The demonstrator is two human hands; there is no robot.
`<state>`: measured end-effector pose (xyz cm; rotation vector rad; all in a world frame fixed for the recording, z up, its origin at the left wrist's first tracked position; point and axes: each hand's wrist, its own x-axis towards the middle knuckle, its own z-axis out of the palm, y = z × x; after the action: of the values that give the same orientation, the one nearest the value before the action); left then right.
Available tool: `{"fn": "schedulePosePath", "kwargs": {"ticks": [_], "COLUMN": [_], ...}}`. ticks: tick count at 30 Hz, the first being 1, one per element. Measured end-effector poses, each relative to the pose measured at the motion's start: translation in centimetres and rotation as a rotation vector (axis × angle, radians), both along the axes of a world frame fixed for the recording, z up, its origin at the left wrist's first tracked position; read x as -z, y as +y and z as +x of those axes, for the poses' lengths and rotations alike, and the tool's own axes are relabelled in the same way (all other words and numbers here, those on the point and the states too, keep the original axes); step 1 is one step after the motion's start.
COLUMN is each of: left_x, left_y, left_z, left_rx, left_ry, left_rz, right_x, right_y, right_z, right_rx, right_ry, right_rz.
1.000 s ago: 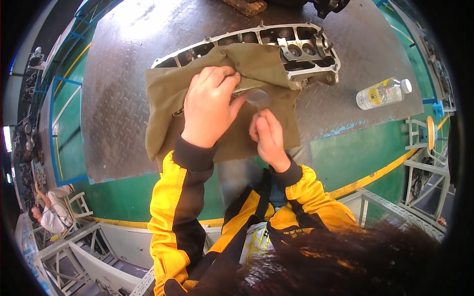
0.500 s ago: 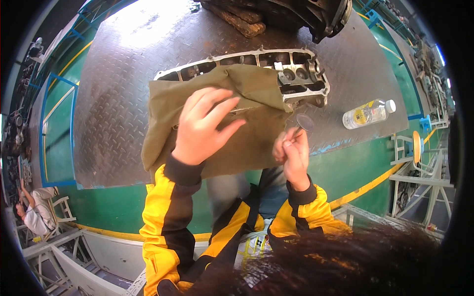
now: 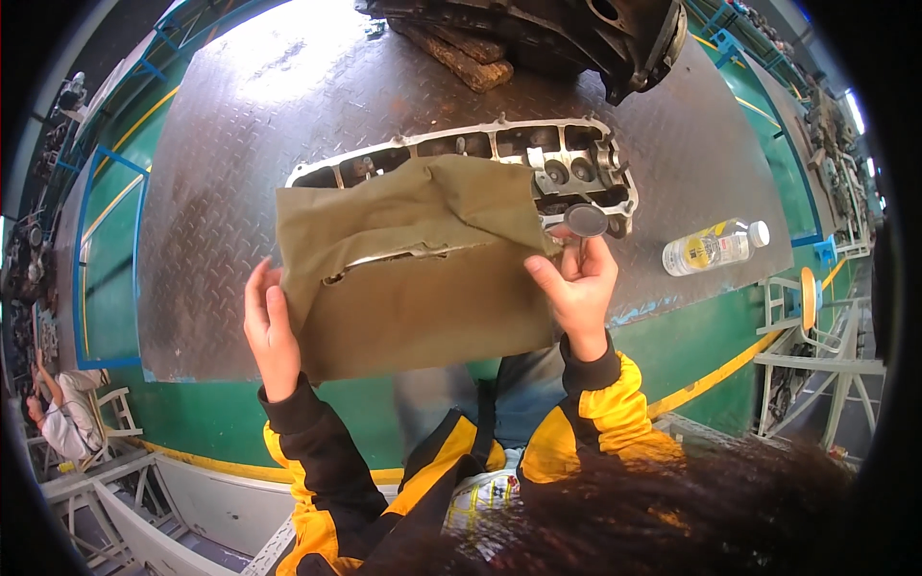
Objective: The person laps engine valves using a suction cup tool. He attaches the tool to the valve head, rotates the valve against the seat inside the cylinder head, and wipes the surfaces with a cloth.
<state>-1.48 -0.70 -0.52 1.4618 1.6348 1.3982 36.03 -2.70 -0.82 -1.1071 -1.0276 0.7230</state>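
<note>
An olive-green cloth point(image 3: 423, 317) drapes over the near side of a metal cylinder head point(image 3: 619, 182) on the table. My left hand point(image 3: 274, 336) is at the cloth's left edge, thumb and fingers apart; whether it touches the edge I cannot tell. My right hand point(image 3: 586, 293) holds an engine valve point(image 3: 585, 221), its round dark disc facing up above the fingertips. Its thumb reaches to the cloth's right corner. Most of the valve's stem is hidden. A strip of metal shows through a gap between the cloth's folds.
A clear bottle with a white cap point(image 3: 715, 247) lies on the patterned metal table point(image 3: 216, 240) to the right. A large dark metal housing point(image 3: 576, 38) and wooden blocks point(image 3: 461, 62) are at the back. Far left, another person point(image 3: 72, 418) sits by a chair.
My left hand has moved from above the cloth down and left to its edge. The right hand, holding the valve, has risen slightly toward the cloth's right corner.
</note>
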Motion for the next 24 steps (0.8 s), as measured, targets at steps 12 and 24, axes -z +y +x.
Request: {"fn": "schedulePosePath", "kwargs": {"ticks": [12, 24], "left_x": [0.8, -0.3], "left_y": [-0.5, 0.5], "left_z": [-0.4, -1.8], "left_rx": [0.067, -0.22], "left_ry": [-0.165, 0.024], "left_rz": [-0.042, 0.186], "right_x": [-0.6, -1.7], "right_y": [1.1, 1.5], "right_z": [-1.3, -2.2], "right_rx": [0.164, 0.158], "right_ry": [-0.07, -0.098], "right_rz": [-0.051, -0.058]}}
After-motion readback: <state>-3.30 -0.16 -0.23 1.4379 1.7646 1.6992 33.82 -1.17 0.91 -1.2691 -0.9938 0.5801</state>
